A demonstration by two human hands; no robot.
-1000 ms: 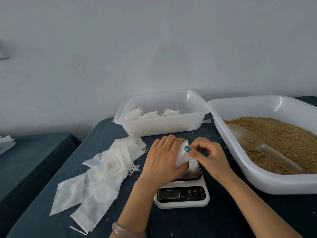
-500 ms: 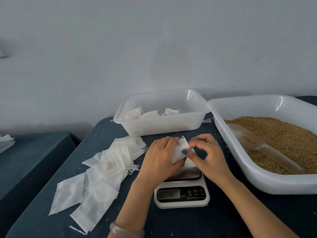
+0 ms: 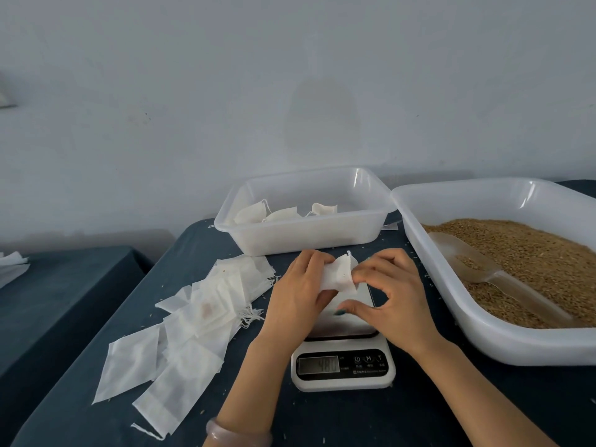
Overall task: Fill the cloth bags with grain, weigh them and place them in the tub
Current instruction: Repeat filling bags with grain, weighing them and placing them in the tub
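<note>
a small white cloth bag (image 3: 338, 277) sits at frame centre, above the platform of a digital kitchen scale (image 3: 343, 366). the left hand (image 3: 296, 295) grips its left side and the right hand (image 3: 393, 295) pinches its right edge. behind them, a clear tub (image 3: 306, 240) holds three filled bags (image 3: 280, 214). at right, a scoop (image 3: 483, 269) lies in a white tray (image 3: 483, 333) of grain (image 3: 532, 262). empty bags (image 3: 193, 317) lie at lower left.

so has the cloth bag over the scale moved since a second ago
Yes, slightly: the cloth bag, pinched by left hand and right hand, has shifted up the picture, from the scale toward the small tub.
</note>
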